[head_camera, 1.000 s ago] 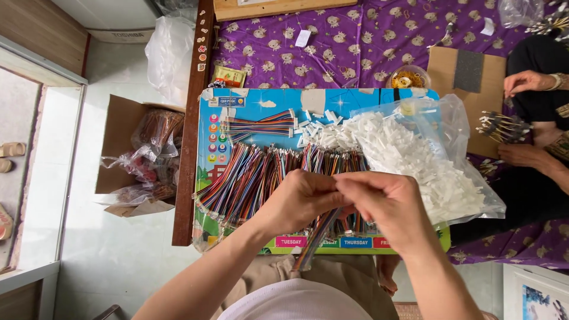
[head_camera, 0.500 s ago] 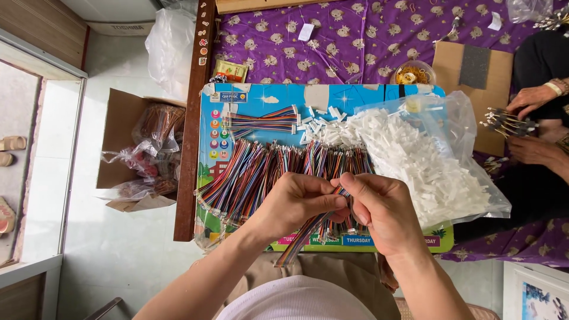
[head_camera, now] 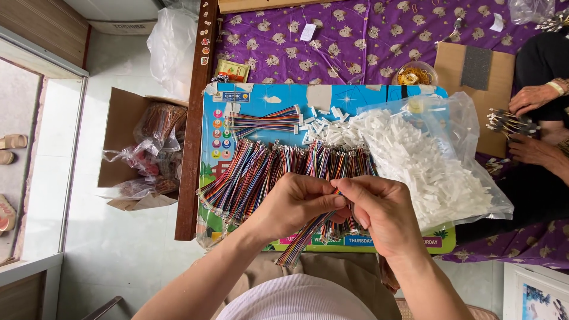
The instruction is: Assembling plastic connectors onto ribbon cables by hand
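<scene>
Hands meet above the board (head_camera: 379,98): left hand (head_camera: 296,204) and right hand (head_camera: 382,216) each pinch the ribbon cable (head_camera: 305,237) in a closed grip; fingers hide its connector end.

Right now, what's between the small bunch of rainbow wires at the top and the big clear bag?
In the head view, loose white plastic connectors lie scattered on the colourful board, between the small wire bunch and the clear bag.

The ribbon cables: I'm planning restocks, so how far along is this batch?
Done: one small bundle of cables lies apart at the board's top. In hand: the left hand and right hand hold one cable. Left: a long row of cables and a full bag of white connectors.
</scene>
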